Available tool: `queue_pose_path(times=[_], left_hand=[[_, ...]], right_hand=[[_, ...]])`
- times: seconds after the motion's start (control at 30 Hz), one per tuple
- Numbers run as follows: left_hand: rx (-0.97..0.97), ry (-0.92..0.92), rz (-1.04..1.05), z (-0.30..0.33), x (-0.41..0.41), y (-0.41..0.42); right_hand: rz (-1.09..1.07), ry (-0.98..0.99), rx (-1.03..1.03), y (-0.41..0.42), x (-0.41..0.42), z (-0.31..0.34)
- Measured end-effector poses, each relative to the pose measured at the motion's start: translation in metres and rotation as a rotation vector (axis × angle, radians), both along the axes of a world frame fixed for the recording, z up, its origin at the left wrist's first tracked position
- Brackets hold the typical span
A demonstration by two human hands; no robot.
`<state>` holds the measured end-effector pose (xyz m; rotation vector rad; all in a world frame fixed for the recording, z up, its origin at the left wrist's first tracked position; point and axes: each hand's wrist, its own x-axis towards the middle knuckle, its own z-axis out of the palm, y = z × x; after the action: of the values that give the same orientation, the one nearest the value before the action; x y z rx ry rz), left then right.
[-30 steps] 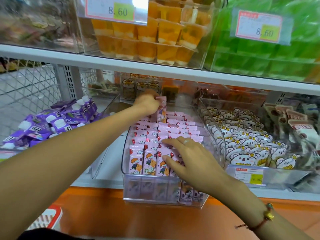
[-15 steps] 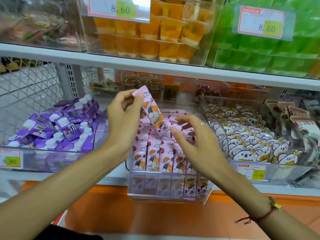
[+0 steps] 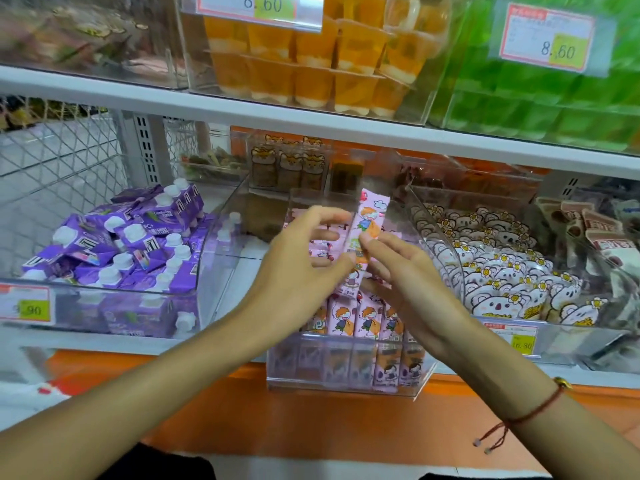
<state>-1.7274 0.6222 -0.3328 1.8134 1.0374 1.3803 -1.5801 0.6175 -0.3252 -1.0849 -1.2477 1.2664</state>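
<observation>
On the shelf (image 3: 235,282) the clear bin (image 3: 346,388) juts over the front edge, and I read this as restocking, mid-placement. My left hand (image 3: 301,258) curls loosely onto one pink packet (image 3: 370,220), thumb at its lower edge; my right hand (image 3: 412,282) pinches its middle. It stands upright above the rows (image 3: 360,320), near the bin's middle. Next I'd lower it straight into a gap without toppling its neighbours
</observation>
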Motion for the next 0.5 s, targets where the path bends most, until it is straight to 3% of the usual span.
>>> queue_pose_path(times=[0.27, 0.5], left_hand=[[0.099, 0.145, 0.052, -0.005, 0.002, -0.002], [0.073, 0.115, 0.007, -0.003, -0.002, 0.002]], right_hand=[[-0.058, 0.034, 0.028, -0.002, -0.006, 0.000], [0.023, 0.114, 0.071, 0.000, 0.005, 0.011]])
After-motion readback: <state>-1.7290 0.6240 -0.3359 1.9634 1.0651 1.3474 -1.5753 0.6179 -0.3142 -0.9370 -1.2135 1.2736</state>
